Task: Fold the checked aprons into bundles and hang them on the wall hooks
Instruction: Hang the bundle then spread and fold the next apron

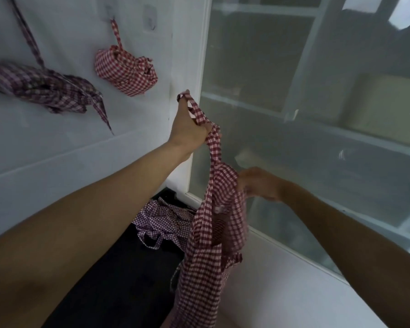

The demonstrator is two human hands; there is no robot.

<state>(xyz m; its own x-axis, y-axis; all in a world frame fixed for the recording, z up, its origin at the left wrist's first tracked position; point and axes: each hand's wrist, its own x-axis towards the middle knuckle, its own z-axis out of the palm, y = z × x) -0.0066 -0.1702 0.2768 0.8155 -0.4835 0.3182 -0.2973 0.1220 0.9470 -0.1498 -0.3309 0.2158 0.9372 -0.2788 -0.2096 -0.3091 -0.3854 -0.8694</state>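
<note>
The red-checked apron [213,245] hung lengthwise from its neck strap [200,114], its long axis running nearly straight down from the raised left hand [189,125] toward the bottom edge of the view, where the cloth ran out of sight. It was unfolded, gathered and creased rather than spread flat, a red and white gingham with a small ruffle showing at its right edge. The left hand's grip was closed round the strap, fingers curled over the loop, which stood up above the knuckles near the wall's corner. The right hand [258,184] met the apron's upper edge just below the strap; it was blurred, and I could not tell whether its grip was pinching the fabric or merely touching it.

On the white wall [57,143] to the left, a folded red-checked bundle [126,69] hung by its own loop from a clear hook [113,15], compact and roughly box-shaped. Just right of that, a second clear hook [150,17] was bare. Farther left hung a purple-checked bundle [45,87], looser and longer, lying slantwise with a tail pointing down to the right.

Below, a heap of purple-checked aprons [163,221] lay on a dark surface [118,280] against the wall, behind the hanging apron. A frosted glass partition [317,114] filled the right side.
</note>
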